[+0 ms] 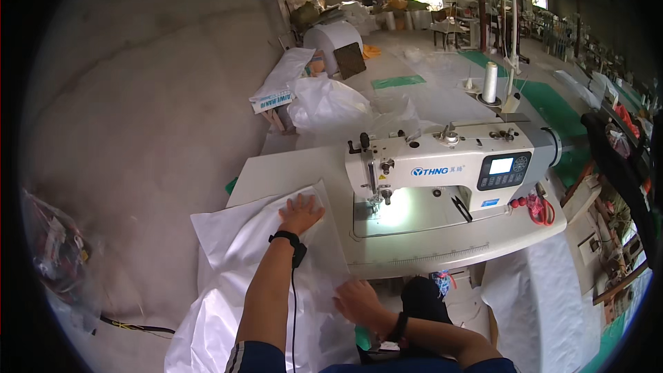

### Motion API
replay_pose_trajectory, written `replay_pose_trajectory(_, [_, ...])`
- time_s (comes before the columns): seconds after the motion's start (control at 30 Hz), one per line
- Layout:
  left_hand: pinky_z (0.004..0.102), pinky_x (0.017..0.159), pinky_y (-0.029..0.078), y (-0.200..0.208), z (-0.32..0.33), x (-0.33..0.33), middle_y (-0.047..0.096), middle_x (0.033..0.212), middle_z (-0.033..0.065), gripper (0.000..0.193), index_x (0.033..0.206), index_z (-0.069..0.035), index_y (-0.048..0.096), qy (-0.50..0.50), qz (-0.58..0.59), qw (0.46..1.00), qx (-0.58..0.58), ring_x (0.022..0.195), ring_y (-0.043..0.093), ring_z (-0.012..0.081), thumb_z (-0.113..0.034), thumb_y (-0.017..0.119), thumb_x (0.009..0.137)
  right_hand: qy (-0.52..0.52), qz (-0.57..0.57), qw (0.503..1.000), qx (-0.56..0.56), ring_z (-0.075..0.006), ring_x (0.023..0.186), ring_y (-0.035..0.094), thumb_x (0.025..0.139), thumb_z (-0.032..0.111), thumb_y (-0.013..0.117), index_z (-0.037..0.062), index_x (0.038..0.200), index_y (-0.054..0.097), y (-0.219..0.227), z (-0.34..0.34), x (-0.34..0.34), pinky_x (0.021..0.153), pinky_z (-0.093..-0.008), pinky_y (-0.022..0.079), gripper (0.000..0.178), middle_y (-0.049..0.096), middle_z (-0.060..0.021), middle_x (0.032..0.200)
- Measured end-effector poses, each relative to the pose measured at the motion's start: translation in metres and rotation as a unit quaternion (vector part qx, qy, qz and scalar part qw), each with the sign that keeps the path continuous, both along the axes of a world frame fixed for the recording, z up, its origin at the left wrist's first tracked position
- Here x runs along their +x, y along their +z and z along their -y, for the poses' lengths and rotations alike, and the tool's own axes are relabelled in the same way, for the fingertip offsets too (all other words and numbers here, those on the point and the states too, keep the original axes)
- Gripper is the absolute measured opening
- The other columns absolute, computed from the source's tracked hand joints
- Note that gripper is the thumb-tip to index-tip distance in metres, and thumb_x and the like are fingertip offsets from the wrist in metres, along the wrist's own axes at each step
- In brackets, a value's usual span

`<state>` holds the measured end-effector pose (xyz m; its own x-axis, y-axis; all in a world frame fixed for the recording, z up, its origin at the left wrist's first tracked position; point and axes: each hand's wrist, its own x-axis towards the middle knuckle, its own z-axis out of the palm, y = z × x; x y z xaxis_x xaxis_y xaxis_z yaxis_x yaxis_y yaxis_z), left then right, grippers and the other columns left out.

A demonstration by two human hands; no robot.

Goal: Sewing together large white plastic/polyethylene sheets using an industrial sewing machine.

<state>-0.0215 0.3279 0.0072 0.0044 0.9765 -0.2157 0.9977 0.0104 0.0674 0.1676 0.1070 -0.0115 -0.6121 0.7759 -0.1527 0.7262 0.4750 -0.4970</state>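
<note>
A large white sheet of glossy plastic-like material (242,269) lies over the left end of the sewing table (276,169) and hangs down toward me in folds. My left hand (302,214) rests flat on its upper part, fingers spread. Lower down, my right hand (360,302) reaches over the sheet's right edge, its fingers loosely bent and touching the material; no grip shows. To the right of the sheet stands a white sewing machine (442,159), its lamp lit around the needle. Black thread snips (461,208) lie on the machine bed.
Red-handled scissors (542,211) hang by the machine's right end. A thread cone (490,83) stands behind it. More white material (542,304) drapes below the table at right. White bags (328,103) and a large roll (333,38) sit on the floor beyond. A cable (295,318) trails from my left wrist.
</note>
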Motion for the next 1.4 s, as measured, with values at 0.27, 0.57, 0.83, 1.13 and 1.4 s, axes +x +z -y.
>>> replay_pose_trajectory(0.27, [0.0629, 0.107, 0.010, 0.003, 0.001, 0.018, 0.005, 0.155, 0.0039, 0.078, 0.146, -0.030, 0.018, -0.072, -0.022, 0.997, -0.025, 0.140, 0.005, 0.0407, -0.070, 0.034, 0.082, -0.116, -0.350, 0.929, 0.019, -0.0329, 0.085, 0.062, 0.085, 0.039, 0.061, -0.0020, 0.110, 0.059, -0.094, -0.016, 0.004, 0.079, -0.0391, 0.047, 0.048, 0.064, -0.0210, 0.099])
replay_pose_trajectory(0.57, [0.0656, 0.104, 0.012, -0.002, 0.112, 0.080, 0.012, 0.153, 0.0101, 0.073, 0.144, -0.027, 0.025, -0.233, -0.009, 0.971, -0.056, 0.137, 0.011, 0.0449, -0.069, 0.028, 0.085, 0.116, -0.306, 0.880, -0.344, -0.0207, 0.075, 0.061, 0.086, 0.038, 0.061, -0.0048, 0.095, 0.065, -0.098, 0.093, 0.050, 0.070, -0.0339, 0.046, 0.043, 0.067, -0.0140, 0.083])
replay_pose_trajectory(0.83, [0.0691, 0.100, 0.014, 0.002, 0.154, 0.101, 0.015, 0.153, 0.0108, 0.066, 0.143, -0.024, 0.029, -0.210, -0.028, 0.977, 0.019, 0.136, 0.015, 0.0448, -0.063, 0.029, 0.090, 0.174, -0.020, 0.984, -0.009, -0.0275, 0.069, 0.064, 0.079, 0.039, 0.060, 0.0074, 0.082, 0.068, -0.016, 0.064, 0.116, 0.062, -0.0395, 0.051, 0.032, 0.063, -0.0141, 0.070])
replay_pose_trajectory(1.13, [0.0456, 0.094, 0.041, -0.013, 0.084, 0.040, 0.054, 0.126, 0.0144, 0.036, 0.118, -0.016, 0.058, -0.298, 0.172, 0.939, -0.002, 0.116, 0.050, 0.0353, -0.035, 0.050, 0.088, -0.084, -0.112, 0.907, 0.397, -0.0301, 0.109, 0.053, 0.085, 0.022, 0.052, -0.0048, 0.109, 0.055, -0.018, -0.049, 0.047, 0.094, -0.0439, 0.038, 0.036, 0.057, -0.0199, 0.112])
replay_pose_trajectory(1.4, [0.0416, 0.072, 0.047, -0.002, 0.053, 0.081, 0.065, 0.088, 0.0123, 0.022, 0.086, -0.006, 0.061, -0.198, 0.082, 0.967, 0.139, 0.082, 0.061, 0.0315, -0.027, 0.063, 0.077, -0.142, -0.118, 0.909, 0.373, -0.0297, 0.113, 0.050, 0.087, 0.037, 0.053, -0.0071, 0.112, 0.056, -0.005, -0.043, 0.054, 0.098, -0.0454, 0.035, 0.051, 0.055, -0.0192, 0.117])
